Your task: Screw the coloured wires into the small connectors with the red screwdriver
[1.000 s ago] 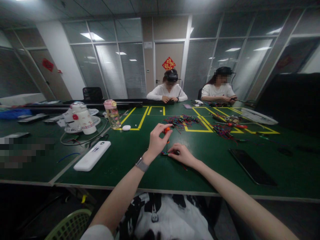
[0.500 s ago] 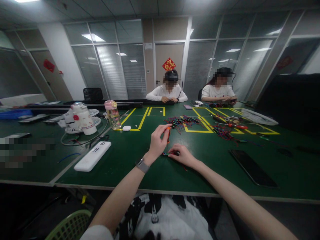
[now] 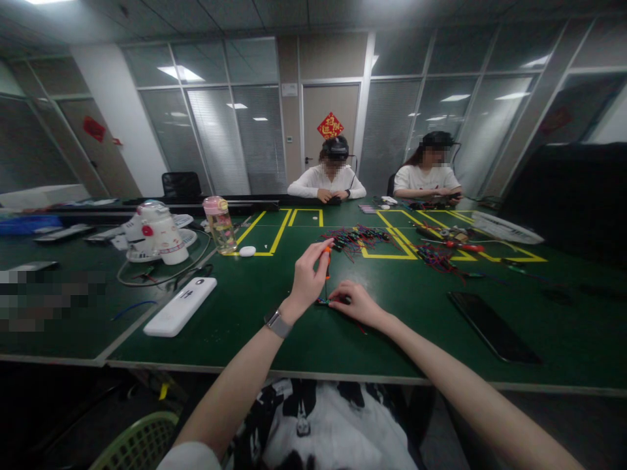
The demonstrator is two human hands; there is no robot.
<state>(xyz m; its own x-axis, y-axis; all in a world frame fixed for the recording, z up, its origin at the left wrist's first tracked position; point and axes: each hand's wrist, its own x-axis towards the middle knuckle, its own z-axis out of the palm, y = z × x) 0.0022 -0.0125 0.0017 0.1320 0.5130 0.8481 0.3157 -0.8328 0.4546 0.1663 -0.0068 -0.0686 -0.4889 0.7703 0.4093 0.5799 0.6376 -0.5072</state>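
My left hand (image 3: 310, 271), with a watch on its wrist, is closed around the orange handle of a screwdriver (image 3: 328, 262). The tool stands upright, its thin shaft pointing down at a small green circuit board (image 3: 323, 301) on the table. My right hand (image 3: 355, 301) rests on the table with its fingertips pinched on the board's right side. Thin red and dark wire shows below that hand. The board is partly hidden by my fingers, and its details are too small to make out. Beyond my hands lies a heap of wired boards (image 3: 357, 240).
A white power bank (image 3: 181, 307) lies to the left, a black phone (image 3: 492, 326) to the right. Farther off stand a pink-lidded bottle (image 3: 220, 225) and a white kettle-like vessel (image 3: 157, 232). A second wire pile (image 3: 435, 258) sits at right. Two people work across the green table (image 3: 259, 352).
Both hands hold nearly the same pose, with the screwdriver still upright on the board. The whole view has shifted very slightly.
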